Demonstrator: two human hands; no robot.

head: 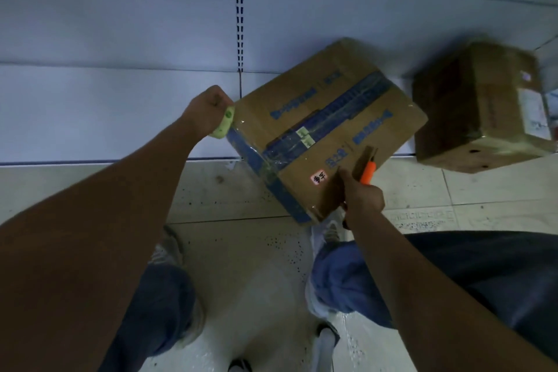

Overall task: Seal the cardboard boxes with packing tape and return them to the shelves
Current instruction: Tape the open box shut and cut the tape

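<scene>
Cardboard box (329, 127), centre of frame, tilted on one lower edge, leaning partly on the shelf base panel (120, 109) and partly over the tiled floor (241, 251). Blue printed band runs along its top seam; clear tape already glistens over that seam and wraps down the near left corner.

Left hand (208, 109), left of centre, curled round a green-cored tape roll (224, 124) held just against the box's left corner; a stretch of tape appears to run from roll to box, though blur makes it hard to confirm.

Right hand (360, 199), lower centre, grips an orange utility knife (369, 170) with the tip pointing up across the box's near face; index finger extended onto the cardboard.

Second cardboard box (483, 106), upper right, rests at the shelf base, well apart from the first, blurred.

Risks, as judged:
- Box is balanced on an edge and steadied only lightly; a pull on the tape could rock or slide it.
- Knife lies close to the cardboard and to the extended finger: a slip could score the box or nick the finger.
- Cutting a slack strip may leave a loose, wrinkled tail that fails to bond.
- Person's knees and shoes (169, 248) are directly below; a dropped knife would land near them.
</scene>
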